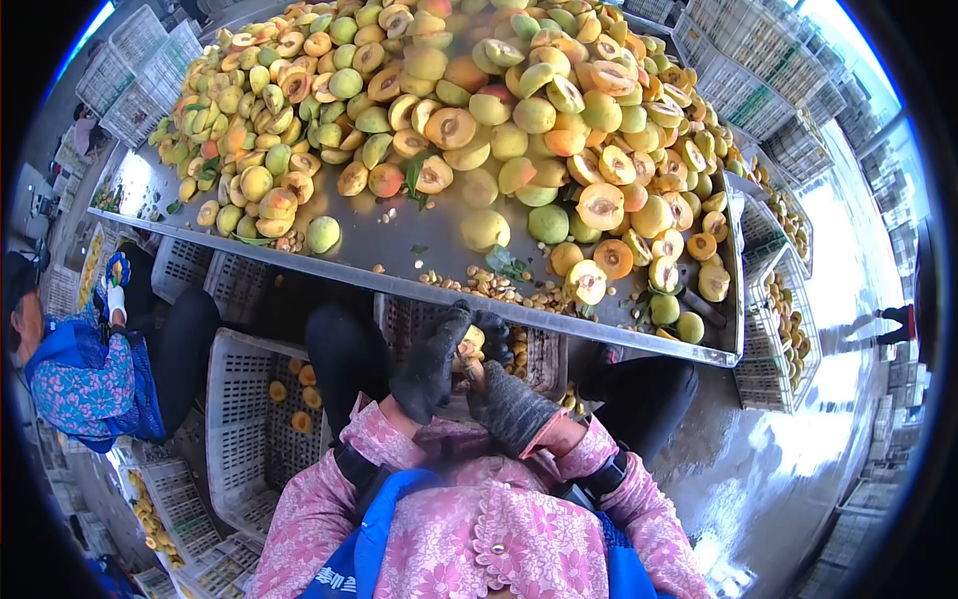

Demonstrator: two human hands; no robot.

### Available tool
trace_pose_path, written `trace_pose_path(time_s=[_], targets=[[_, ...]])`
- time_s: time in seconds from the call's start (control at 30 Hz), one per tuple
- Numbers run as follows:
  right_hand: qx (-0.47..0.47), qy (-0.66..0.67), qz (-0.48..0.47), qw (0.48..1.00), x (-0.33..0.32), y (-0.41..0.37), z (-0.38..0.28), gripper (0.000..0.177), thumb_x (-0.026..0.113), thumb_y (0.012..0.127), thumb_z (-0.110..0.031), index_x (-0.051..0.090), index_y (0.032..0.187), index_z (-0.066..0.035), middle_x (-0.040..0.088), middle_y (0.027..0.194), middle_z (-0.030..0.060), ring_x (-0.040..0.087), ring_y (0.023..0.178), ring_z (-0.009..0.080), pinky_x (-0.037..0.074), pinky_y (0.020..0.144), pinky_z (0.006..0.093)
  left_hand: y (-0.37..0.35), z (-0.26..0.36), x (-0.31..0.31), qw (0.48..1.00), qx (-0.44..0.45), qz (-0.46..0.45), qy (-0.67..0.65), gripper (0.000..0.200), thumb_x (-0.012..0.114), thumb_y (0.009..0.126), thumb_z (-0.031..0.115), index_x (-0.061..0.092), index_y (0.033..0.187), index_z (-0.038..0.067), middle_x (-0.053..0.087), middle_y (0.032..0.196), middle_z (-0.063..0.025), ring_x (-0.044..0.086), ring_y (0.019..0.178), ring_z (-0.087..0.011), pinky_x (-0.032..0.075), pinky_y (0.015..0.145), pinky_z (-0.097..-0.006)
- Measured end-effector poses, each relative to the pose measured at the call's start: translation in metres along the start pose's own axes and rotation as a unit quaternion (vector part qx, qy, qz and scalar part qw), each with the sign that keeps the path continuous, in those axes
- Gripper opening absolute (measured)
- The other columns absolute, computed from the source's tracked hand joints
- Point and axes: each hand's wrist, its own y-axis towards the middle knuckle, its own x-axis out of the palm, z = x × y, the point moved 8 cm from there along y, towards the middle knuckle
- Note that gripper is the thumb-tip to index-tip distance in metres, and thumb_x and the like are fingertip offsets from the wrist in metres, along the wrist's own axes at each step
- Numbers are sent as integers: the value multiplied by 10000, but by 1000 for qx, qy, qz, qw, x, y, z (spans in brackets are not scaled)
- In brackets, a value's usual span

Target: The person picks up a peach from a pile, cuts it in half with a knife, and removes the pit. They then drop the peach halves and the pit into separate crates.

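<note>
My left hand [432, 361], in a dark glove, is closed around a small yellow peach piece [472, 342] in front of my body. My right hand [512, 407], in a grey knit glove, is closed against the same piece from the other side. A light brown tip shows by its thumb side; I cannot tell whether it is a bare thumb or a tool handle. Both hands are just below the near edge of a metal table [389, 245]. Under them stands a crate [547, 364] with peach pieces in it.
Whole and halved peaches [449, 128] are heaped on the table, with loose pits [489, 288] along its near edge. A white crate [235, 399] with several halves stands at my left. Filled crates [773, 349] stand right. Another person [95, 374] sits at the left.
</note>
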Motion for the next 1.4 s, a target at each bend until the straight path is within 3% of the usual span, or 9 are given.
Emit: trace_pose_path(time_s=[0.2, 0.27, 0.5, 0.67, 0.9, 1.0, 1.07, 1.17, 1.4], targets=[[51, 253, -28, 966, -1, 0, 4, 131, 472, 862, -79, 570, 928, -23, 564, 826, 50, 546, 710, 189, 443, 632, 322, -8, 1, 0, 997, -12, 58, 42, 279, 482, 855, 93, 510, 1104, -29, 592, 973, -122, 574, 890, -230, 460, 813, -358], [224, 579, -38, 783, 6, -12, 0, 166, 476, 867, -93, 587, 974, -33, 573, 830, 30, 562, 719, 165, 453, 620, 296, -17, -30, 11, 986, -117, 56, -104, 270, 469, 871, 114, 512, 1100, -24, 587, 957, -110, 568, 870, -201, 466, 786, -334], [84, 522, -65, 846, 24, -12, 24, 219, 588, 857, -200, 561, 1001, -38, 554, 679, 11, 494, 472, 79, 376, 399, 211, 4, 19, 17, 856, -186, 49, -480, 285, 416, 942, 210, 497, 1121, 3, 566, 967, -75, 569, 843, -141, 505, 756, -281], [243, 681, -62, 688, 32, -25, 25, 227, 594, 844, -197, 555, 1003, -41, 535, 653, 7, 473, 439, 72, 356, 365, 216, -8, -1, 43, 775, -238, 51, -584, 273, 429, 938, 171, 464, 1158, 13, 562, 973, -69, 562, 853, -135, 502, 789, -301], [207, 672, -86, 706, 9, -31, 39, 201, 576, 835, -201, 537, 953, -43, 501, 623, 15, 468, 410, 93, 363, 341, 237, -3, 31, -81, 909, -191, 156, -337, 350, 375, 954, 267, 550, 1059, -16, 604, 921, -96, 593, 844, -185, 491, 764, -316], [129, 140, -10, 982, 41, -17, 130, 224, 483, 868, -187, 530, 1042, -54, 574, 720, 149, 591, 601, 273, 456, 512, 364, -39, -8, -168, 892, -162, 312, -285, 375, 420, 938, 310, 538, 1074, -19, 603, 977, -104, 588, 849, -207, 475, 776, -303], [126, -99, -54, 986, 63, -26, 156, 268, 443, 878, -172, 522, 1114, -72, 598, 816, 218, 611, 721, 346, 470, 605, 416, -75, -75, -213, 870, -268, 292, -292, 339, 481, 911, 295, 587, 1027, -6, 618, 927, -103, 588, 857, -211, 466, 745, -299], [269, -80, -163, 946, 62, -44, 169, 309, 422, 858, -128, 513, 1151, -90, 587, 907, 263, 598, 844, 401, 465, 703, 459, -64, -39, -223, 874, -298, 128, 361, 287, 524, 879, 237, 626, 950, -22, 642, 886, -131, 605, 874, -208, 472, 779, -328], [174, -51, -71, 981, 53, -46, 157, 256, 473, 806, -107, 529, 1043, -30, 585, 822, 247, 597, 746, 386, 461, 633, 449, 86, 61, -82, 994, -1, 75, 83, 190, 578, 823, 58, 598, 1006, 11, 615, 960, -122, 604, 852, -183, 490, 748, -268]])
